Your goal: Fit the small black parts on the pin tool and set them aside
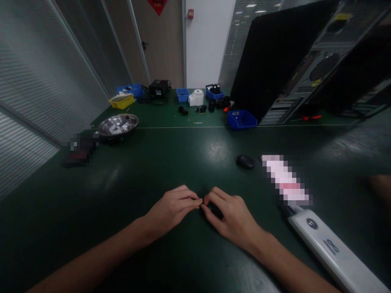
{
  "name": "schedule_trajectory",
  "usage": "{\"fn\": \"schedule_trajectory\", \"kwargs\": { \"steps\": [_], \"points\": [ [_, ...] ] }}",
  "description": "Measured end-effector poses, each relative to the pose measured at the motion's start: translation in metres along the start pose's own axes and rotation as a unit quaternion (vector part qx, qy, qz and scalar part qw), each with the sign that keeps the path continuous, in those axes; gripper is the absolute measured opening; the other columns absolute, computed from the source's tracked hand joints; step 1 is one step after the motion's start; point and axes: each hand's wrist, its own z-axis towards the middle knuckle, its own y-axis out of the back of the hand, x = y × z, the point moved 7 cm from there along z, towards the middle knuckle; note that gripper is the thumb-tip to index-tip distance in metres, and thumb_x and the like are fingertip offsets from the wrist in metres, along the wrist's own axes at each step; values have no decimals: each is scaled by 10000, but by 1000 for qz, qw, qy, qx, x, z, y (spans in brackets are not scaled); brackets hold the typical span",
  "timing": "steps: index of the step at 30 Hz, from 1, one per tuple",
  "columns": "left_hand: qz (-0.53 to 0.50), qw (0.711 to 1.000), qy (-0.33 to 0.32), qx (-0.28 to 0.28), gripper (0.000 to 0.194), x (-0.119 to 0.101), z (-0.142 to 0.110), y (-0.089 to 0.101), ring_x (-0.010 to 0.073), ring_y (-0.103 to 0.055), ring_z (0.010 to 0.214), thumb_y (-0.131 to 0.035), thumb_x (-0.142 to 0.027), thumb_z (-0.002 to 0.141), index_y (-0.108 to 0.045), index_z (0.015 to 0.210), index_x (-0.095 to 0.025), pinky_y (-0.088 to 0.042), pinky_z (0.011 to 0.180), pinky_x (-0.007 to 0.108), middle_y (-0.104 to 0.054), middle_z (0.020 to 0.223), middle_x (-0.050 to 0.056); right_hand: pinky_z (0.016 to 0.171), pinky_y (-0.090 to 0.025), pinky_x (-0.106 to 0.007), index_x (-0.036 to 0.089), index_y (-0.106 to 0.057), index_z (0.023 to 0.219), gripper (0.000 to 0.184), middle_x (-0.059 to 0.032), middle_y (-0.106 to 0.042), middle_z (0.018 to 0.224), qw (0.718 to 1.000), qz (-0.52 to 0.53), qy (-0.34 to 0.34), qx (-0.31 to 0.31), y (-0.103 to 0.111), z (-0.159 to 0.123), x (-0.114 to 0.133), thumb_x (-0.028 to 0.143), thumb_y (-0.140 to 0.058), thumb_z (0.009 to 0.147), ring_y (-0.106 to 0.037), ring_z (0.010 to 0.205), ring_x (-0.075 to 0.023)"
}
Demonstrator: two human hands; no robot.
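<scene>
My left hand (177, 205) and my right hand (230, 213) meet at the fingertips low over the green table top (146, 162). In my right hand, partly covered by the thumb and fingers, is a small black object (216, 210) whose kind I cannot make out. The left fingers are pinched together at its left end; whatever is between them is too small or hidden to name. A black computer mouse (246, 161) lies on the table beyond my right hand.
Right of my hands is a white device (332, 248) marked 18, below a blurred-out pinkish patch (284, 179). A metal bowl (118, 125) holds white pieces. Farther back are a blue bin (242, 119), a yellow tray (122, 101) and a white housing (196, 98). Another person's arm (380, 185) shows at right.
</scene>
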Motion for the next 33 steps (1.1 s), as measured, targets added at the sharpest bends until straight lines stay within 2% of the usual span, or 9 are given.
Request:
{"fn": "schedule_trajectory", "kwargs": {
  "steps": [8, 12, 16, 22, 28, 33],
  "points": [
    [0, 998, 49, -25, 339, 5, -2, 0, 124, -601, 1047, -529, -265, 992, -624, 1317, -275, -528, 921, 285, -696, 1166, 12, 681, -461, -264, 222, -616, 968, 127, -19, -638, 939, 998, 36, -23, -50, 8, -1, -3, 291, -521, 1016, -624, 770, -135],
    [58, 995, 75, 24, 451, 3, -1, -6, 172, -560, 1051, -479, -265, 1007, -486, 1454, -325, -522, 912, 357, -643, 1172, 41, 645, -450, -264, 221, -622, 974, 177, -23, -638, 938, 997, -19, -41, -57, 11, 0, -10, 332, -498, 1031, -615, 723, -129],
    [132, 985, 82, 77, 507, 1, 3, -14, 214, -532, 1041, -443, -231, 994, -426, 1498, -287, -518, 913, 422, -597, 1162, 74, 612, -416, -269, 219, -628, 969, 212, -25, -633, 941, 992, -106, -58, -35, 8, 1, -16, 346, -474, 1040, -611, 707, -139],
    [162, 978, 92, 94, 493, 2, 5, -15, 224, -524, 1041, -417, -246, 997, -438, 1489, -267, -515, 930, 430, -578, 1143, 83, 585, -371, -279, 237, -638, 962, 211, -18, -637, 943, 984, -154, -80, -31, 12, 0, -19, 356, -478, 1031, -607, 687, -146],
    [101, 987, 89, 83, 541, 3, 0, 2, 193, -568, 1106, -468, -191, 988, -392, 1513, -296, -530, 963, 376, -615, 1242, 70, 586, -362, -283, 246, -643, 930, 156, -18, -655, 970, 979, -150, -121, -62, 26, -3, -25, 356, -544, 981, -600, 671, -144],
    [38, 992, 98, 74, 319, 7, 5, 5, 166, -566, 1223, -474, -274, 1009, -607, 1298, -292, -519, 1064, 370, -628, 1314, 27, 607, -371, -282, 249, -639, 916, 148, -10, -654, 957, 980, -128, -131, -77, 26, -3, -27, 353, -555, 981, -617, 714, -153]
  ]
}}
